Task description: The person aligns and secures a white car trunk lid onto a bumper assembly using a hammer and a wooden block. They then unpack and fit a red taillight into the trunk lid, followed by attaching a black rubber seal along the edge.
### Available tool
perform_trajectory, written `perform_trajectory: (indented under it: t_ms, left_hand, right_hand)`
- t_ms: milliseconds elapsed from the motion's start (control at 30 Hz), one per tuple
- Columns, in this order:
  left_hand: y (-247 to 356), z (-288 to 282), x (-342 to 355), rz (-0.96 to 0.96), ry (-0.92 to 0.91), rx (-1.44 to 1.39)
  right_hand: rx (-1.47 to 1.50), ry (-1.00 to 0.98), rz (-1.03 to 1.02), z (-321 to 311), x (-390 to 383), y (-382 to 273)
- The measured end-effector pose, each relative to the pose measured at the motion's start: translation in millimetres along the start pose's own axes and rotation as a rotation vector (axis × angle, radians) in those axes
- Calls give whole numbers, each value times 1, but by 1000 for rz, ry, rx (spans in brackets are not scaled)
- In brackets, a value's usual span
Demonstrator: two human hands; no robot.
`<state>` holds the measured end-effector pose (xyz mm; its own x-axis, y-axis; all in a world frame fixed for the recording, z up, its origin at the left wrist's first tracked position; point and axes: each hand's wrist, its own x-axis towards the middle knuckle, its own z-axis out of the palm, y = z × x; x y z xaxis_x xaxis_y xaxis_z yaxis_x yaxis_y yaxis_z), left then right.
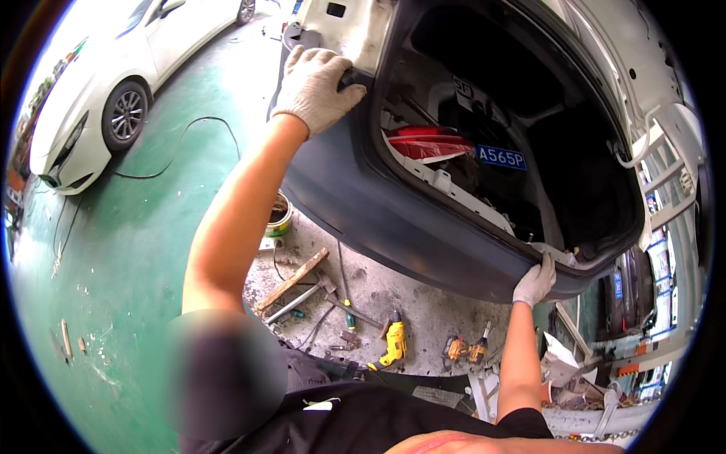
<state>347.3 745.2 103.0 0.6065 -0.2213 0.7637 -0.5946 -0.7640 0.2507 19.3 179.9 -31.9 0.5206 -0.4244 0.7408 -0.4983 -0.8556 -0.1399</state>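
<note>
A dark grey rear bumper (363, 208) spans the back of a car whose trunk (484, 83) stands open. My left hand (318, 87), in a white knit glove, grips the bumper's upper left corner, its fingers curled over the edge beside the pale body panel (355, 34). On the right, my gloved right hand (535, 281) is closed over the bumper's top edge, fingers hooked inward; the fingertips are partly hidden. Inside the trunk lie a red tail light (429, 142) and a blue licence plate (501, 157).
Below the bumper, the floor holds a yellow drill (393, 342), a hammer (296, 303), a wooden stick (291, 281), a screwdriver (349, 314) and orange power tools (467, 348). A bucket (280, 214) stands under its left end. A white car (98, 91) is parked at left.
</note>
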Motion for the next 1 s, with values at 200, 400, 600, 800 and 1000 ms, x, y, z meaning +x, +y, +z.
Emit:
perform_trajectory:
  t_ms: [200,400,600,800,1000]
  left_hand:
    - [0,4,-4,-15,47,-94]
    - [1,0,-9,-6,85,-122]
    - [-3,3,-9,10,124,-141]
    - [-5,10,-10,25,167,-163]
    - [6,21,-12,96,162,-163]
  right_hand:
    - [-18,-2,4,2,-3,2]
    - [-35,-19,23,-3,-1,-1]
    - [-72,-34,44,-2,-3,-4]
    - [-66,-17,38,5,-2,-2]
    - [-98,-82,45,-9,4,10]
